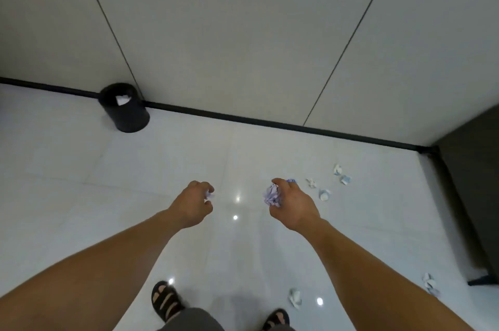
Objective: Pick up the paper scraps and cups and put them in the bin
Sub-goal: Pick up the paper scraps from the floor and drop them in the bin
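My left hand (192, 206) is closed around a small white paper scrap (208, 195) that peeks out between the fingers. My right hand (293, 205) grips a larger crumpled bluish-white paper ball (272, 195). Both hands hover above the glossy white floor. The black round bin (127, 117) stands far left against the wall, with a white scrap (122, 100) inside. Several crumpled scraps lie on the floor to the right of my right hand, among them a scrap (324, 194), a scrap (345, 179) and a scrap (311, 182). Two more scraps lie nearer me, one (295, 297) and one (430, 284).
A grey panelled wall with a black skirting (270, 121) runs across ahead. A dark cabinet or panel (475, 195) closes the right side. My sandalled feet (166, 301) stand at the bottom of the view on the tiled floor (81, 182).
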Demonstrator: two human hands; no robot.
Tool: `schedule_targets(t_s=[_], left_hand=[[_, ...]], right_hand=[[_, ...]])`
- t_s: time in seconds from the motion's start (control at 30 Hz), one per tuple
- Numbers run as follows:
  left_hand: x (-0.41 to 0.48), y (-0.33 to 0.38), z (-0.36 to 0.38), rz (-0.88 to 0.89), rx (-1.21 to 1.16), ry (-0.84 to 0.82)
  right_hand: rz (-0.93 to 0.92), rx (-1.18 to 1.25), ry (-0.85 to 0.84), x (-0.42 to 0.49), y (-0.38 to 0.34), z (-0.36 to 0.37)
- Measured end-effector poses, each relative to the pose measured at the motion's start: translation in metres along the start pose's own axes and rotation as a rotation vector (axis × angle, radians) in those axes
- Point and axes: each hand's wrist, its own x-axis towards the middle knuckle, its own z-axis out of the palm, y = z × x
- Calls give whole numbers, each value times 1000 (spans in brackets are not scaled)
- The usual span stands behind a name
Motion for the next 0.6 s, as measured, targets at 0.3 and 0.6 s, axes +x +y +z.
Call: schedule_targets(t_s=[0.3, 0.6], left_hand=[[-39, -153, -176, -136, -104, 261], [-32, -234, -288, -177, -139, 421]], right_hand=[[-230, -69, -22, 66, -233, 31], [-362, -139, -61, 131, -387, 52]])
